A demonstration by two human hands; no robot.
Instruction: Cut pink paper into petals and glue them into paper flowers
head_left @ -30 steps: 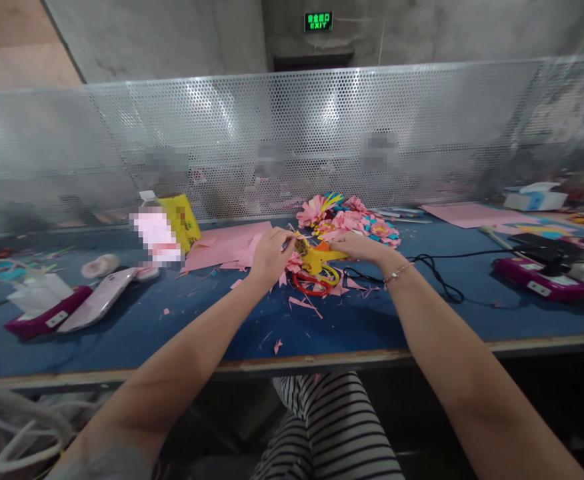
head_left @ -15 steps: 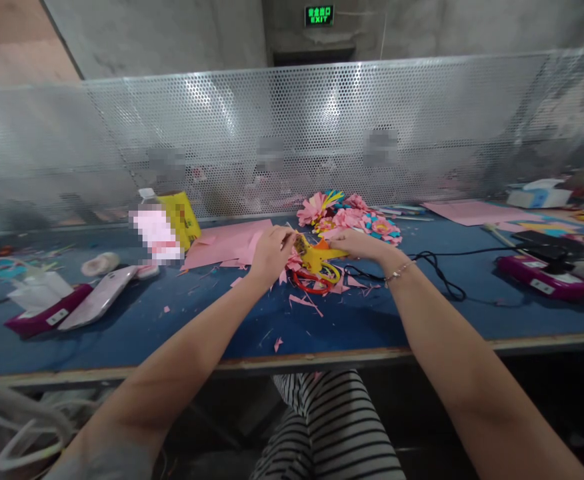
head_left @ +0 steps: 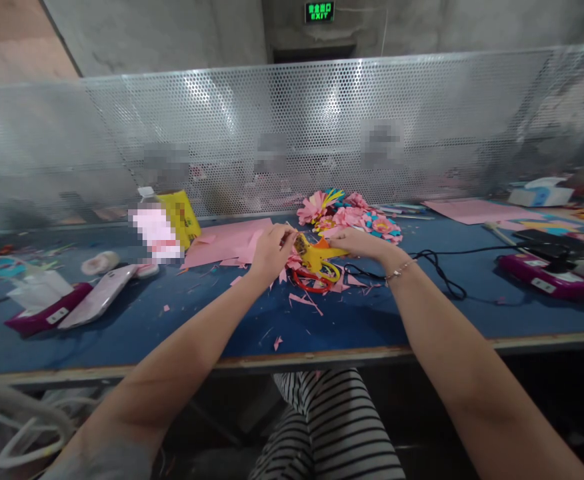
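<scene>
My right hand [head_left: 355,241] is closed around the handle of a yellow glue gun [head_left: 315,257] with an orange trigger. Facing it, my left hand [head_left: 273,248] has its fingers pinched together beside the gun's front end; what they hold is hidden. Under the gun lie a red loop-shaped handle [head_left: 308,288] and pink paper scraps [head_left: 306,304]. Just behind my hands sits a heap of pink, blue and yellow paper flowers [head_left: 355,217].
Pink paper sheets [head_left: 227,241] lie left of my hands, near a bottle [head_left: 156,233] and a yellow packet [head_left: 182,217]. A phone [head_left: 99,297] leans on a purple tissue pack [head_left: 47,313]. At right, a black cable [head_left: 439,267] runs toward a purple box [head_left: 545,277]. A perforated metal screen [head_left: 252,113] stands behind.
Hardly anything differs. Both hands and the glue gun keep their places; the view has shifted very slightly.
</scene>
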